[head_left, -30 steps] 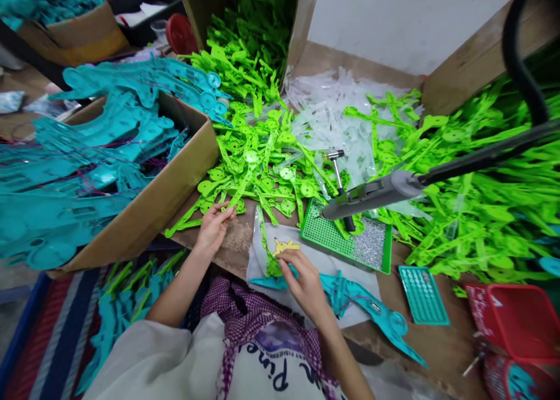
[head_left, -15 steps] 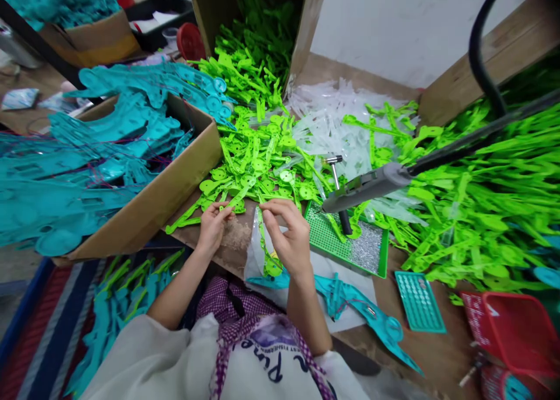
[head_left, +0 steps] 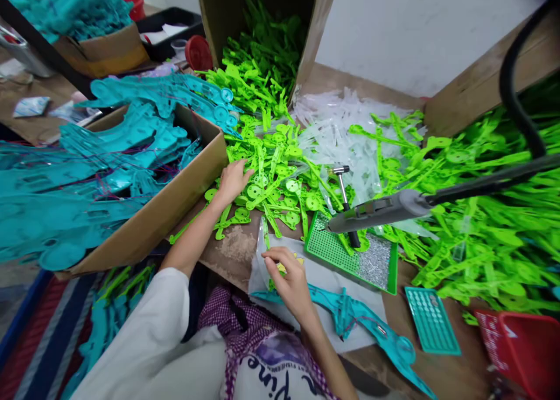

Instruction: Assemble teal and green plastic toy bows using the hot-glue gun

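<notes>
My left hand (head_left: 234,181) reaches onto the left side of the pile of lime-green plastic parts (head_left: 280,149), beside the cardboard box; its fingers are spread and nothing shows in its grip. Over the white sheet (head_left: 324,260), my right hand (head_left: 286,274) has thumb and forefinger close together, near a green part (head_left: 266,237) that runs down under the hand. Whether the fingers pinch it is too small to tell. A long teal part (head_left: 371,324) lies on the sheet, its left end beneath my right hand.
A cardboard box (head_left: 175,196) of teal parts stands left. To the right are a green tray (head_left: 396,272) of small metal pieces, a hammer (head_left: 343,193), a grey tool (head_left: 380,210) on an arm, a teal tray (head_left: 432,321) and a red container (head_left: 531,353).
My left hand has left the green part it held and moved up onto the pile. My right hand has come down lower over the sheet. The view has shifted slightly.
</notes>
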`<state>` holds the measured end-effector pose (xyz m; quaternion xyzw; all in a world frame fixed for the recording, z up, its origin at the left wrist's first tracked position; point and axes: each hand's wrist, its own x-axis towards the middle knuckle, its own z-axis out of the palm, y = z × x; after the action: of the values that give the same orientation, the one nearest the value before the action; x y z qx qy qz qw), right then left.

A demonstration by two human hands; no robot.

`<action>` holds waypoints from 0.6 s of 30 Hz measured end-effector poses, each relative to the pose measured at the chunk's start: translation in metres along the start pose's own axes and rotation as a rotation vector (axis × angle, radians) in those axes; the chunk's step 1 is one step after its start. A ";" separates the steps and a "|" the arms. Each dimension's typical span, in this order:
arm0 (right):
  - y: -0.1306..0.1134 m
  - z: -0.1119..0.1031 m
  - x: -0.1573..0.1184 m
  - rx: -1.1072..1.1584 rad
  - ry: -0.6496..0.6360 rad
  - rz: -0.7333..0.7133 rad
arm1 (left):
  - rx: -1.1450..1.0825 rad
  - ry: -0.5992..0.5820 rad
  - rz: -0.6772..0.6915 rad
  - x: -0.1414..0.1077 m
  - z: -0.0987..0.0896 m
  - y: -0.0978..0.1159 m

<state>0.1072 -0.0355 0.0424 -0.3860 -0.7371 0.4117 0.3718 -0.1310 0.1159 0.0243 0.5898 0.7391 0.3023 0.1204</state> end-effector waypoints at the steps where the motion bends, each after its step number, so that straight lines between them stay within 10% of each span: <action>1: 0.003 0.000 -0.004 -0.005 -0.007 0.000 | 0.018 -0.043 -0.009 0.007 0.002 -0.004; 18: 0.026 0.002 -0.011 -0.045 -0.053 -0.003 | -0.102 0.259 0.200 -0.042 -0.001 -0.035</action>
<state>0.1173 -0.0362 0.0160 -0.3821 -0.7562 0.4048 0.3438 -0.1477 0.0715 -0.0031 0.6097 0.6698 0.4232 0.0233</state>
